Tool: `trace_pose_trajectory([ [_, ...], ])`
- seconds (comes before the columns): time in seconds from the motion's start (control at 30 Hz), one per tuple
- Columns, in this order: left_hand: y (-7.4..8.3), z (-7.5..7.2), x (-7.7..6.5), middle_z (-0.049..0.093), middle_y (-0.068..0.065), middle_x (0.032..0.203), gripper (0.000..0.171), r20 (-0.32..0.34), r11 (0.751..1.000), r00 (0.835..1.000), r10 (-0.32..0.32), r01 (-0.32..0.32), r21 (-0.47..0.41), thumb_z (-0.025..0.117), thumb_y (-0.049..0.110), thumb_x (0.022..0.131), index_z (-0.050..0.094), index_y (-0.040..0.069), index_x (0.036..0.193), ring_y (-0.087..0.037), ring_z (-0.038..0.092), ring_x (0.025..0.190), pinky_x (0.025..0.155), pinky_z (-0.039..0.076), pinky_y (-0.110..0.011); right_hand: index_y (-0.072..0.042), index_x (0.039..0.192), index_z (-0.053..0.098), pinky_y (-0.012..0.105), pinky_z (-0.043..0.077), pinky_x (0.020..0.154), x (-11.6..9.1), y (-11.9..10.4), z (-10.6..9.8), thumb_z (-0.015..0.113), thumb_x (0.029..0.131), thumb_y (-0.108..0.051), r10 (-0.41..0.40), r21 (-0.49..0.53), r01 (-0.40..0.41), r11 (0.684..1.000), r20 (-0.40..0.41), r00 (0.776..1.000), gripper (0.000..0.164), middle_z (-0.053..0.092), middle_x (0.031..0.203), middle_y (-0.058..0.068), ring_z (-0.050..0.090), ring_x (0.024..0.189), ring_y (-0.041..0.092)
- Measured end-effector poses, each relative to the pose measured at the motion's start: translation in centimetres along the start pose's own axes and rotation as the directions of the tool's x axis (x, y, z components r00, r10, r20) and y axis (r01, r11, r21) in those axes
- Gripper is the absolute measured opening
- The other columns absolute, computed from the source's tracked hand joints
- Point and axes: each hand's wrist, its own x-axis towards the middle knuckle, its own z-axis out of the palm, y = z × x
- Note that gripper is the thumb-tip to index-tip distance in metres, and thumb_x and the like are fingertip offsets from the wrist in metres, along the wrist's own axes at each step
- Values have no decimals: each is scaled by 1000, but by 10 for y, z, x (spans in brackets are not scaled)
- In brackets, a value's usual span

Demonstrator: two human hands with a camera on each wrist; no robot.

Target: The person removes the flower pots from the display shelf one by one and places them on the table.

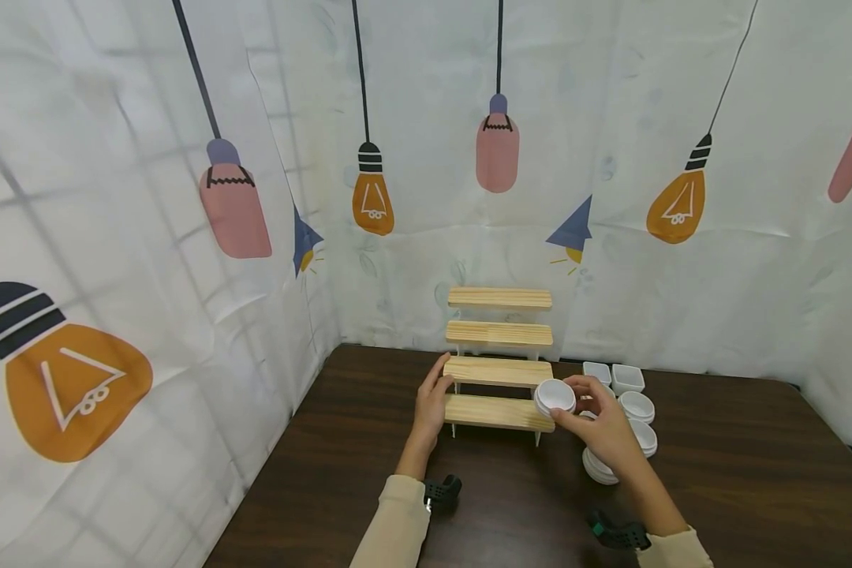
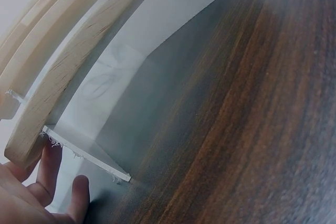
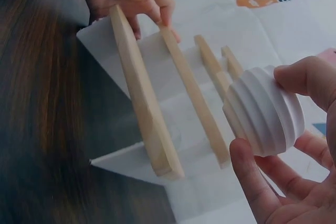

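A four-step wooden display shelf (image 1: 499,371) with white side supports stands on the table. My left hand (image 1: 431,402) is at its left end, with fingertips touching the ends of the lower planks (image 2: 86,51). In the right wrist view, the left hand's fingers (image 3: 152,3) lie loosely bent along the shelf's side. My right hand (image 1: 607,426) grips a stack of nested white round bowls (image 3: 265,111) between thumb and fingers. In the head view, the held bowls (image 1: 554,397) overlap the right end of the bottom plank.
Right of the shelf, behind and beside my right hand, are white square bowls (image 1: 627,379) and more white round bowls (image 1: 637,406), with a round stack (image 1: 598,467) nearer me. The dark wooden table (image 1: 326,473) meets a printed white curtain (image 1: 412,260) at the back and left.
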Motion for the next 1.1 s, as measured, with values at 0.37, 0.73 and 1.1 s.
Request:
trace_pose_trajectory([
  [0.37,-7,8,3,44,-11,160,47,-48,999,999,5,-7,-33,46,21,108,46,26,156,-39,41,146,118,31,-63,-6,132,58,25,55,72,-8,8,-12,81,88,-15,1,-7,-1,1000,23,1000,51,62,120,18,63,92,7],
  [0.73,-5,6,1,44,-12,161,47,-44,999,999,12,-14,-51,46,20,109,46,24,155,-40,43,144,117,33,-62,-9,133,57,26,54,73,-16,14,-24,81,88,-19,32,-44,-30,999,31,999,51,62,124,17,64,90,6],
  [1.1,-6,6,1,44,-13,160,47,-33,999,999,10,-11,-44,46,21,109,45,25,156,-41,43,144,117,32,-64,-10,132,59,22,53,77,-25,22,-34,81,88,-19,5,-71,-3,997,31,999,50,63,124,15,64,91,5],
])
